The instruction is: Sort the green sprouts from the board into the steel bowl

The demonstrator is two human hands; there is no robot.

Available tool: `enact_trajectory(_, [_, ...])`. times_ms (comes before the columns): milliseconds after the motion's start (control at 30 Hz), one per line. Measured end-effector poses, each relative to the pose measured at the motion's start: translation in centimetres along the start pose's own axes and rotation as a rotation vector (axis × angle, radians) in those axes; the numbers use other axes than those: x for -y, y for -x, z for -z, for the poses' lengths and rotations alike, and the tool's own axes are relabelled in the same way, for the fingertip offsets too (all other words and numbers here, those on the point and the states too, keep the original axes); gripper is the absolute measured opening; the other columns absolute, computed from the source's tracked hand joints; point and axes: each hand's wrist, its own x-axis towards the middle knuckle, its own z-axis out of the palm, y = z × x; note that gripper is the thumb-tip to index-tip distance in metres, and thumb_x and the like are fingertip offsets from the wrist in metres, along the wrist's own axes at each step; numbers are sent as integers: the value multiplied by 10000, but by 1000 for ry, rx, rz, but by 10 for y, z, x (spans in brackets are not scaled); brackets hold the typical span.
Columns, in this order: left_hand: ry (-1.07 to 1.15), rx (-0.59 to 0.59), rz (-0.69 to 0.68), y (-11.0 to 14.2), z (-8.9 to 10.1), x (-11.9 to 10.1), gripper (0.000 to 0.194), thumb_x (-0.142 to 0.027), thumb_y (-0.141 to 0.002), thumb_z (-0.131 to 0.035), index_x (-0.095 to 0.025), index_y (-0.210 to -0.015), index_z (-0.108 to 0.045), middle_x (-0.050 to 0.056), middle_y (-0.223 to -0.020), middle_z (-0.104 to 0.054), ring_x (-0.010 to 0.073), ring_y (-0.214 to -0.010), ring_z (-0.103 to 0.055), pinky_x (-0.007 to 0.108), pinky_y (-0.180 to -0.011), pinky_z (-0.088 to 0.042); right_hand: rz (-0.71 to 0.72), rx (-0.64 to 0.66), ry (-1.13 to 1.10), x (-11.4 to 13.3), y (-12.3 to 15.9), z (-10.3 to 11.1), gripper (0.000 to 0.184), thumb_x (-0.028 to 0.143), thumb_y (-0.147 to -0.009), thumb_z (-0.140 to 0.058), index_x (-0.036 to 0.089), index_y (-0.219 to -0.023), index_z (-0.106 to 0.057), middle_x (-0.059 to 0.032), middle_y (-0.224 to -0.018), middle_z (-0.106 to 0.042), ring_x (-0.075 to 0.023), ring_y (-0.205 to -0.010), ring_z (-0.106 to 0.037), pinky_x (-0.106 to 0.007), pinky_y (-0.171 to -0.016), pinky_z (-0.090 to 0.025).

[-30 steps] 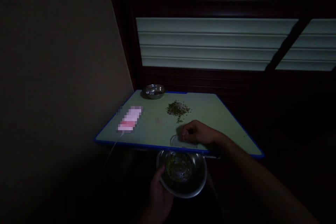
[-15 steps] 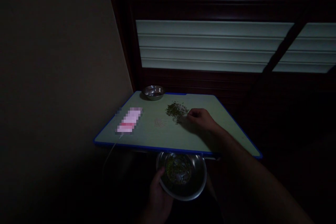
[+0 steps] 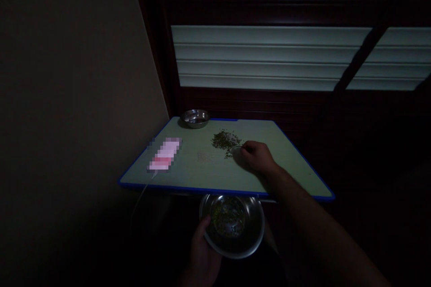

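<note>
Taking the loose pile of small green grains (image 3: 222, 140) on the pale tabletop (image 3: 178, 175) as the clock's centre, the right hand (image 3: 257, 156) comes in at about four o'clock, its thumb and fingers drawn narrow on a clear, curved-edged piece (image 3: 236, 148) that reaches the pile's near side (the dimness hides its full shape). At six o'clock, past the tabletop's blue front edge (image 3: 188, 189), the left hand (image 3: 205, 251) grips the large metal bowl (image 3: 249, 245) from that bowl's own eight o'clock, thumb over the rim and the other fingers mostly hidden beneath; more green bits (image 3: 224, 215) lie inside. That blue edge stands between pile and bowl, running close along the bowl's twelve o'clock rim, while the right forearm (image 3: 310, 210) crosses it at about five o'clock and covers part of it. A smaller metal bowl (image 3: 195, 119) sits at ten o'clock near the far corner, something dark in its bottom. Between eight and nine o'clock lies a bright, pixelated device (image 3: 164, 154), its white cable (image 3: 143, 190) dropping over the edge. A plain wall (image 3: 84, 76) rises beyond at ten, a slatted panel (image 3: 269, 58) at twelve to one.
</note>
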Motion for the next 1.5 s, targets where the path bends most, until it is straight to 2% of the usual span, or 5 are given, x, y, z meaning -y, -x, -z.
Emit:
enact_trajectory(400, [36,1,-4,0,0,4,221,-217,-847,-550,-167,-901,-758,79,-919,-779,251,-963,-694,428,-1006,-439,106,34,-37,-2,1,-5,188,262,-789,-556,153,-755,-706,-57,-718,-685,-149,-647,-576,-260,-623,-395])
enact_trajectory(833, [42,0,23,-1,2,3,245,-222,-858,-539,-155,-953,-754,98,-938,-776,264,-1010,-680,434,-1014,-429,222,62,-86,3,0,-9,184,285,-838,-573,176,-830,-720,-71,-824,-691,-166,-739,-599,-285,-696,-433])
enact_trajectory(1133, [31,17,26,-3,4,3,260,-229,-860,-538,-170,-997,-750,95,-974,-772,273,-1068,-654,445,-1034,-407,302,85,-144,6,3,-4,180,285,-846,-569,180,-822,-713,-59,-781,-667,-152,-715,-574,-278,-678,-422])
enact_trajectory(1400, [20,-28,20,-1,1,3,266,-221,-846,-556,-140,-1026,-734,112,-944,-773,281,-1063,-655,445,-1022,-417,309,115,-266,9,5,-2,167,300,-815,-594,184,-774,-708,-50,-756,-650,-154,-703,-573,-287,-678,-426])
enact_trajectory(1500, [25,-8,18,-2,3,4,258,-225,-850,-553,-153,-1016,-735,98,-944,-775,279,-1057,-658,453,-1025,-415,248,90,-304,8,4,-2,146,281,-785,-595,175,-748,-688,-44,-731,-637,-155,-683,-559,-290,-658,-416])
